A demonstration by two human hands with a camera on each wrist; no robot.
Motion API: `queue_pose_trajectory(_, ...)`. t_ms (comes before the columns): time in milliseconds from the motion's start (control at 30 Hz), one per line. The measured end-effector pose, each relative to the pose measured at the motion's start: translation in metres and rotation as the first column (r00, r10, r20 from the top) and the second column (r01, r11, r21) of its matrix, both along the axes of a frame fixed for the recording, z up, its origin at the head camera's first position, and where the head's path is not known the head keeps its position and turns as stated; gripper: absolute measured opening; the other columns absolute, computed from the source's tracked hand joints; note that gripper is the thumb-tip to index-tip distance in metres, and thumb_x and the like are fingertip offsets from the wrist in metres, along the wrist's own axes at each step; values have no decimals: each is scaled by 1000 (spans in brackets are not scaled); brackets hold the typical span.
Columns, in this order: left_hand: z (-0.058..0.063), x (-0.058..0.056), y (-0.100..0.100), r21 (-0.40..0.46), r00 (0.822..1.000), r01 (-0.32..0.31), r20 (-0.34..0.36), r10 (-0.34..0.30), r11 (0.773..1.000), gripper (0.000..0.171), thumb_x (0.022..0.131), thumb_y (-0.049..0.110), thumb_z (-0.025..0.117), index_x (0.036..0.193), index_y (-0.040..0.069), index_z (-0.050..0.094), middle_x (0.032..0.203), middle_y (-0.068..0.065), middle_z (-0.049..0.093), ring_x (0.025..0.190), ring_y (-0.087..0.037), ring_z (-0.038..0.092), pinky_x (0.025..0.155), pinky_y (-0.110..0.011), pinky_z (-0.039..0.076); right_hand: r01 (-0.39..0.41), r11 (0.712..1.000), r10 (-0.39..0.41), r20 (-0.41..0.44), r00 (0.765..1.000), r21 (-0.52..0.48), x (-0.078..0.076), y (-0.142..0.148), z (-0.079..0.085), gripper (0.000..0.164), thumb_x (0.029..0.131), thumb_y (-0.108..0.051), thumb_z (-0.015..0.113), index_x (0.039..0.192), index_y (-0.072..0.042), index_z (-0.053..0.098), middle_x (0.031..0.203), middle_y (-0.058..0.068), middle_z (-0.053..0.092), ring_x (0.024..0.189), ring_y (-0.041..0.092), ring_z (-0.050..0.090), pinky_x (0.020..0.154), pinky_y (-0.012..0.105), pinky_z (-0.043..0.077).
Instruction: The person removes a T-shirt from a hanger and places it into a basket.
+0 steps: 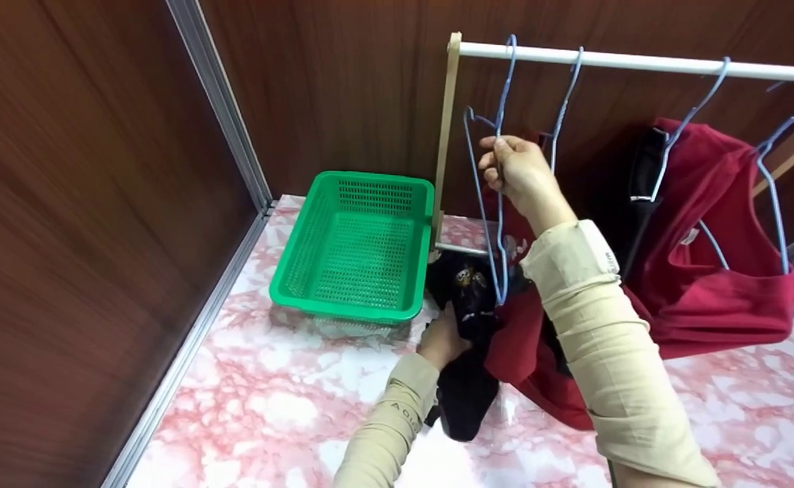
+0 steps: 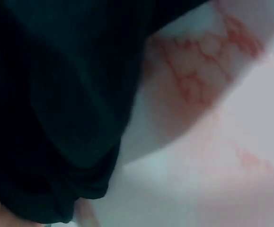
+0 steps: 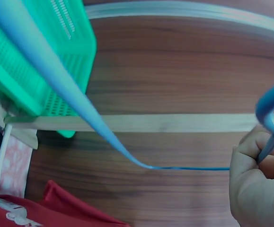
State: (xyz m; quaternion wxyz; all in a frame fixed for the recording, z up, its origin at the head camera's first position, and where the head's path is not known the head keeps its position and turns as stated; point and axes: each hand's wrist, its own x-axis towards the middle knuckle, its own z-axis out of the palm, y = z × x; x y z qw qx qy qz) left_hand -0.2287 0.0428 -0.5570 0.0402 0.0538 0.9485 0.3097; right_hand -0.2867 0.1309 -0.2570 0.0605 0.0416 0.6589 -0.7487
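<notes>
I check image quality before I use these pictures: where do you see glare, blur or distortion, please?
Head: white glare on the marbled surface, bottom centre; left wrist: the black cloth is dark and soft-edged, surface detail blurred; right wrist: the hanger is out of focus at upper left, and the metal strip bows, probably lens distortion.

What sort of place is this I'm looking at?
Probably a closet or laundry corner, though I can't be sure: a white rail carries blue hangers, a red garment hangs there, and a green basket stands nearby.
</notes>
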Motion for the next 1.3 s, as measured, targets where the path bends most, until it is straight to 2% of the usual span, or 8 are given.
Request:
queue_pose_trajectory(267,-5,2,3,-119,1000,21,-4,-21,993,65,75,37,76,127,7,52,104,-14,71,94,-28,68,75,-39,54,-22,1000,22,47,999,-6,-2,7,-5,19,103,-17,28,104,-6,43,64,0,60,55,7,53,54,14,45)
queue_pose_trajectory(433,-8,5,2,-78,998,2,-62,-7,997,59,73,35,76,123,8,57,102,-14,71,91,-29,69,72,-40,55,-28,997,24,58,998,78,3,9,-3,38,101,-18,34,133,4,36,68,-1,61,61,5,59,63,14,49)
queue_pose_trajectory(567,-9,5,1,-16,996,-14,-85,13,1000,56,72,31,78,119,8,59,104,-13,70,91,-28,69,73,-40,55,-17,973,4,55,998,232,5,9,-1,51,101,-21,34,144,7,25,105,12,62,90,9,61,90,20,49)
queue_pose_trajectory(667,-7,5,0,-1,996,-13,-86,13,1000,59,72,31,78,123,9,58,112,-12,67,96,-28,67,77,-39,54,0,919,-17,40,999,394,7,8,1,51,102,-24,33,143,6,29,125,16,49,105,13,52,102,24,42)
queue_pose_trajectory(867,3,3,-7,14,980,0,-199,3,1000,59,73,30,77,123,7,57,113,-13,65,93,-30,68,75,-40,55,94,802,-41,-102,994,589,17,12,5,43,100,-20,39,133,5,47,99,4,54,91,10,50,87,23,43)
queue_pose_trajectory(1067,26,-4,-15,81,960,-35,-273,56,996,55,74,27,76,121,6,57,115,-12,64,95,-32,67,78,-42,54,355,607,-86,-386,919,711,24,23,5,34,92,-10,42,117,-5,66,122,16,64,106,24,58,96,36,44)
queue_pose_trajectory(1200,42,-9,-17,259,959,-49,-257,117,965,44,73,19,72,113,5,59,108,-13,66,96,-33,66,80,-44,52,459,588,-138,-477,868,666,25,33,2,34,89,-6,43,112,-4,68,117,19,63,104,27,58,94,36,44)
queue_pose_trajectory(1300,54,-13,-19,374,956,-53,-250,156,926,39,73,13,68,110,5,59,106,-15,66,100,-32,65,84,-44,51,480,593,-159,-490,857,647,25,41,-2,35,88,-4,44,116,0,64,121,22,58,115,30,53,103,38,39)
